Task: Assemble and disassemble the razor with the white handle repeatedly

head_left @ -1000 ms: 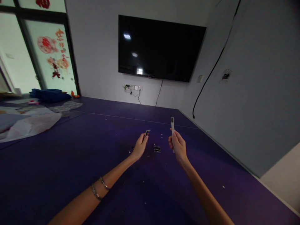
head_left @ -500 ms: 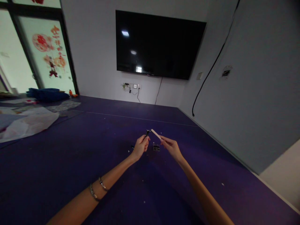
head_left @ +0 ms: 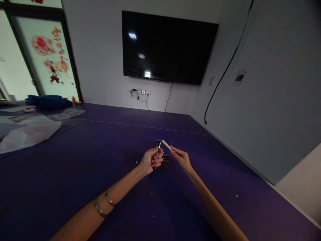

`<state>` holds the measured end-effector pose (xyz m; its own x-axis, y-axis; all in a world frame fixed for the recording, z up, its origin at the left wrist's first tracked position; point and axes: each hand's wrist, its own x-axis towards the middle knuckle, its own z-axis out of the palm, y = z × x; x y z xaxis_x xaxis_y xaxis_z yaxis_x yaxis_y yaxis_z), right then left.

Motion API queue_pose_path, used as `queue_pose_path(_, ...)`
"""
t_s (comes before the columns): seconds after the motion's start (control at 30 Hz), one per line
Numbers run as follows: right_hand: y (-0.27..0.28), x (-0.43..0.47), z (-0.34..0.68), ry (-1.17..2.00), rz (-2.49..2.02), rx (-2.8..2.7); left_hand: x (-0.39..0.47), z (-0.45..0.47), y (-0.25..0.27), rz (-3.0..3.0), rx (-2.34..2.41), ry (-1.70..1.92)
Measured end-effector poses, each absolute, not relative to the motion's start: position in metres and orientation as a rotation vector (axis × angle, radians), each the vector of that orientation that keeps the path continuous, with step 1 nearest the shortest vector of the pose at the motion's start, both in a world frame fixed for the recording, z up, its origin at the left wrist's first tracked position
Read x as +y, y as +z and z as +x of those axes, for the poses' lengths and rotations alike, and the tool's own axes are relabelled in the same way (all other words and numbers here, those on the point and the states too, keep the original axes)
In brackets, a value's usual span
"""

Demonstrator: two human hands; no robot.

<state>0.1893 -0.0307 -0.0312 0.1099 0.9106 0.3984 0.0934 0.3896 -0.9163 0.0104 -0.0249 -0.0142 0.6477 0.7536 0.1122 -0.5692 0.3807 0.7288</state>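
In my left hand (head_left: 151,159) is a razor (head_left: 158,144) with a dark and silver handle and a small crosswise head at the top. The fingers wrap round its handle, and the lower end pokes out beneath them. My right hand (head_left: 183,160) pinches a pale, slim stick (head_left: 166,144), which slants up to the left. Its tip is close beside the razor's head; whether they touch I cannot tell. Behind my left fingers, a small dark case (head_left: 166,158) lies on the purple surface (head_left: 120,187), partly hidden.
White scraps (head_left: 236,195) dot the surface. At the left lie plastic sheeting (head_left: 32,134) and a dark blue cloth heap (head_left: 47,102). A television (head_left: 170,47) hangs on the far wall, and a black cable (head_left: 223,75) dangles on the right wall.
My left hand has turned and shifted slightly right, so more of the razor's handle shows and the dark case is partly covered. The right hand still has the stick near the razor's head.
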Motion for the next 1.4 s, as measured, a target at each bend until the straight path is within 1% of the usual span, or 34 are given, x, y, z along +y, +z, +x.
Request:
queue_pose_path(0.2, -0.023, -0.035, 0.182, 0.752, -0.957, -1.335, -0.024, 0.009, -0.014, 0.800, 0.210, 0.770)
queue_pose_path(0.7, -0.041, -0.028, 0.189, 0.784, -0.997, -1.210, -0.026, 0.012, -0.009, 0.858, 0.268, 0.829)
queue_pose_path(0.8, -0.035, -0.032, 0.184, 0.890, -0.983, -1.116, -0.025, 0.016, -0.011, 0.916, 0.376, 0.946)
queue_pose_path(1.03, 0.003, -0.067, 0.140, 1.344, -0.736, -0.952, -0.014, 0.020, -0.027, 1.161, 0.659, 1.176)
queue_pose_path(1.2, 0.015, -0.085, 0.117, 1.601, -0.664, -0.841, -0.012, 0.020, -0.030, 1.303, 0.763, 1.298)
queue_pose_path(1.3, 0.012, -0.093, 0.107, 1.695, -0.660, -0.784, -0.014, 0.020, -0.030, 1.377, 0.828, 1.383)
queue_pose_path(1.4, 0.006, -0.106, 0.098, 1.693, -0.667, -0.674, -0.015, 0.022, -0.028, 1.435, 0.864, 1.398)
